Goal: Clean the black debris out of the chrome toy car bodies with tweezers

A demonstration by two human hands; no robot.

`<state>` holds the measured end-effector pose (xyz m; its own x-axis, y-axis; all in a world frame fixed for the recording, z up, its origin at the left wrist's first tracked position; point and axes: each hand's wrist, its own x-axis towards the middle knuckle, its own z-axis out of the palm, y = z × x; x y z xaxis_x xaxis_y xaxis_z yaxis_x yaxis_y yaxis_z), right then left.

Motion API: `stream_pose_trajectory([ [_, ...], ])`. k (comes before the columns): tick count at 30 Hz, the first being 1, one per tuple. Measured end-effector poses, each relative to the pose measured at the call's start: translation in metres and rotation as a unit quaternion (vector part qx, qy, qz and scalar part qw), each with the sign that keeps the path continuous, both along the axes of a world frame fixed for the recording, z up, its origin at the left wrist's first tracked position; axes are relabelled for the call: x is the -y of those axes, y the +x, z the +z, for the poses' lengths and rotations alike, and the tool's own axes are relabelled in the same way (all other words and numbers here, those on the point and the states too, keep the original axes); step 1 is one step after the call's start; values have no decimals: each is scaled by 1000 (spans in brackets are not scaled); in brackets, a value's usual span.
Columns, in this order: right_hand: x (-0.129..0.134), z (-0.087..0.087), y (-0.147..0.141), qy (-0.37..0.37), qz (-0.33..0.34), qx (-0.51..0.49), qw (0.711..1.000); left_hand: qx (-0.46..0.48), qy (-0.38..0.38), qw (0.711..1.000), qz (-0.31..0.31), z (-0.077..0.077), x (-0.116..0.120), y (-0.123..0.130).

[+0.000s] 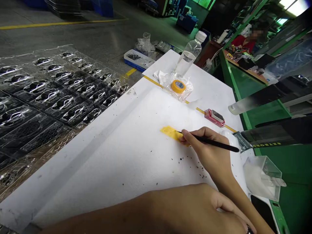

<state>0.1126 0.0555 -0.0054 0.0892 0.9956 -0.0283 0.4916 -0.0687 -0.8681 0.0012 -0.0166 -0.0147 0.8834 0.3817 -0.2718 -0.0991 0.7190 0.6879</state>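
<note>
My right hand (209, 146) pinches a thin black tool (216, 143), its fine tip over a strip of yellow tape (169, 132) that lies on the white tabletop (117, 156). The fingertips rest at the strip's right end. My left hand (204, 208) is low in the picture, its back to the camera; its fingers are mostly hidden, and a small dark object shows by them at the bottom edge. Several tiny black bits (201, 169) are scattered on the table near my right wrist.
A clear bottle (186, 58) and an orange tape roll (178, 86) stand at the back. A red box (214, 117) lies to the right, above a clear container (263, 177). Plastic trays (56, 84) fill the left. A person (245, 42) sits far right.
</note>
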Motion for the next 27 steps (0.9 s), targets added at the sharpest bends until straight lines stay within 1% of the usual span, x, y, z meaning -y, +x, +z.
stream_pose_trajectory([
  [6,-2,0,-1,1,-3,8,1000,-22,26,999,9,0,0,-2],
  [8,-2,0,0,1,-3,6,1000,-30,47,998,4,1,0,-3],
  [10,-1,0,0,-1,-3,1,1000,-27,59,998,-15,2,-2,-2],
  [13,-1,-2,2,-8,-5,-14,1000,-13,45,998,-47,6,-5,-2],
  [16,-3,0,6,-23,-12,-61,998,-56,10,997,-57,11,-9,-3],
  [18,-4,6,11,-32,-15,-103,994,-74,-32,995,-57,12,-11,-3],
  [20,-1,18,19,-33,-12,-140,989,-59,-76,995,-37,11,-12,-2],
  [22,7,32,30,-29,-5,-171,985,-31,-114,993,-3,10,-13,-1],
  [25,34,48,51,10,-6,-188,982,-8,-138,988,71,11,-15,-2],
  [27,59,51,65,45,-22,-161,986,-31,-145,981,124,14,-17,-3],
])
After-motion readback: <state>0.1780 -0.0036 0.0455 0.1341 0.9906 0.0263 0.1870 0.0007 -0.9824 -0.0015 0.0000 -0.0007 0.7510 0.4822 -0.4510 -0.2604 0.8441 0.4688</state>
